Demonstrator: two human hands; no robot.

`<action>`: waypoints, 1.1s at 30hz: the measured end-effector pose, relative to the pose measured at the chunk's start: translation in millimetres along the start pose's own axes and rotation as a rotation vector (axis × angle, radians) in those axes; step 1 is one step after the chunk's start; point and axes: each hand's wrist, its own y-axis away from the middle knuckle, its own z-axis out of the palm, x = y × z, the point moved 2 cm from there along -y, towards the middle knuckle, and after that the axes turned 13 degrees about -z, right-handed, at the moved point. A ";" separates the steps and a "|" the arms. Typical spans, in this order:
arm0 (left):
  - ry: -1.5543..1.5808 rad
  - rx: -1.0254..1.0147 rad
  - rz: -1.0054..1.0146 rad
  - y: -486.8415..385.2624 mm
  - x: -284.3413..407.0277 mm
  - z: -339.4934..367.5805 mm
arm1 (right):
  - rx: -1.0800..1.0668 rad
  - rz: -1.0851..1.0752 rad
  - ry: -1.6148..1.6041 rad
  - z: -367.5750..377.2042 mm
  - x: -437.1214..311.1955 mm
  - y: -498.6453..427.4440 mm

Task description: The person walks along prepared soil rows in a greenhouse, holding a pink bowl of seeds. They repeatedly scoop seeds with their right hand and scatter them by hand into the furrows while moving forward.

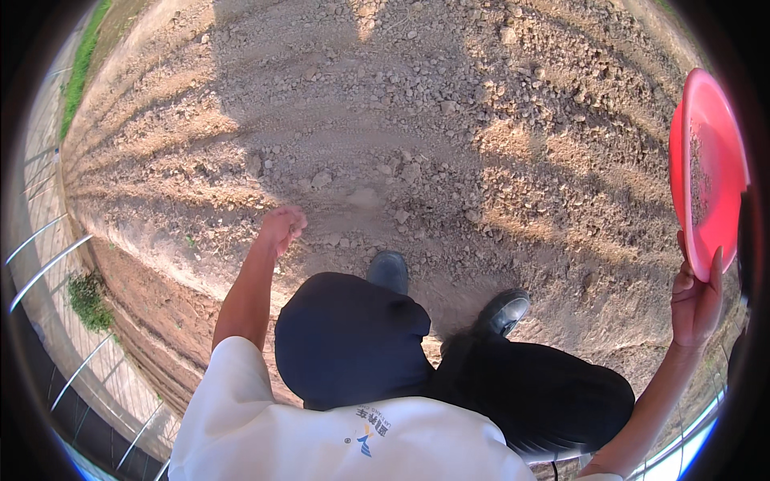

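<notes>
My right hand (698,294) grips the lower rim of a pink-red plastic basin (719,162) at the far right. The basin is tilted on its side to the view, and small brownish grains lie along its inner wall. My left hand (285,228) is held over the soil left of my shoes, with its fingers curled in. Whether anything is inside those fingers cannot be made out. Beneath both hands lies dry, cloddy tilled soil (361,138), with low ridges running across it.
My dark shoes (388,272) stand on the soil below my bent knees. Along the left edge run a paved strip (90,355), curved metal tubes (51,270), a green bush (90,300) and a grass strip (84,66). A dark object, partly seen, borders the basin at the right.
</notes>
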 end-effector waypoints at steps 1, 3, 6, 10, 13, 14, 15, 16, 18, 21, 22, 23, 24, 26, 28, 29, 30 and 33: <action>-0.037 -0.024 0.013 0.8 -0.4 7.2 | -0.006 0.007 -0.009 1.0 -0.3 -0.4; -0.077 -0.065 -0.001 3.1 -3.9 19.4 | -0.001 0.010 -0.017 2.3 -1.3 -1.3; -0.169 -0.046 -0.023 5.2 -8.3 42.6 | 0.012 0.014 -0.023 2.9 -2.4 0.0; -0.288 -0.157 -0.021 17.3 -18.5 79.5 | 0.053 0.012 -0.031 0.8 -3.3 -0.1; -0.412 -0.174 -0.026 26.3 -23.6 102.9 | 0.067 0.011 -0.048 -3.1 -4.9 0.3; -0.471 -0.162 -0.008 28.4 -25.3 110.9 | 0.057 0.005 -0.058 -4.3 -5.0 0.1; -0.528 -0.167 0.017 30.3 -27.6 119.6 | 0.041 -0.003 -0.055 -5.5 -5.8 0.4; -0.596 -0.178 0.047 32.1 -29.6 128.1 | 0.046 0.002 -0.051 -6.9 -6.4 0.7; -0.567 -0.207 0.077 36.1 -34.6 144.7 | 0.046 -0.004 -0.088 -8.8 -7.8 1.3; -0.626 -0.250 0.082 41.4 -37.2 166.6 | 0.046 -0.010 -0.090 -9.9 -9.5 1.6; -0.670 -0.283 0.090 41.7 -38.2 177.6 | 0.056 -0.010 -0.082 -10.7 -10.5 2.6; -0.700 -0.281 0.077 41.6 -39.3 188.2 | 0.068 -0.011 -0.073 -11.5 -11.3 3.0; -0.740 -0.289 0.077 41.7 -40.1 199.1 | 0.051 -0.017 -0.098 -11.9 -12.3 3.5; -0.794 -0.307 0.085 44.0 -42.5 220.2 | 0.030 -0.023 -0.136 -13.9 -14.0 4.2; -0.838 -0.319 0.107 49.1 -46.0 238.8 | 0.023 -0.027 -0.156 -17.5 -13.8 3.3; -0.879 -0.334 0.097 51.5 -45.7 246.1 | 0.021 -0.033 -0.158 -19.9 -13.6 2.5; -0.935 -0.354 0.101 52.6 -45.5 257.3 | 0.024 -0.043 -0.155 -23.3 -14.9 2.9; -1.138 -0.391 0.159 57.6 -46.0 287.1 | 0.024 -0.079 -0.146 -33.5 -15.9 5.0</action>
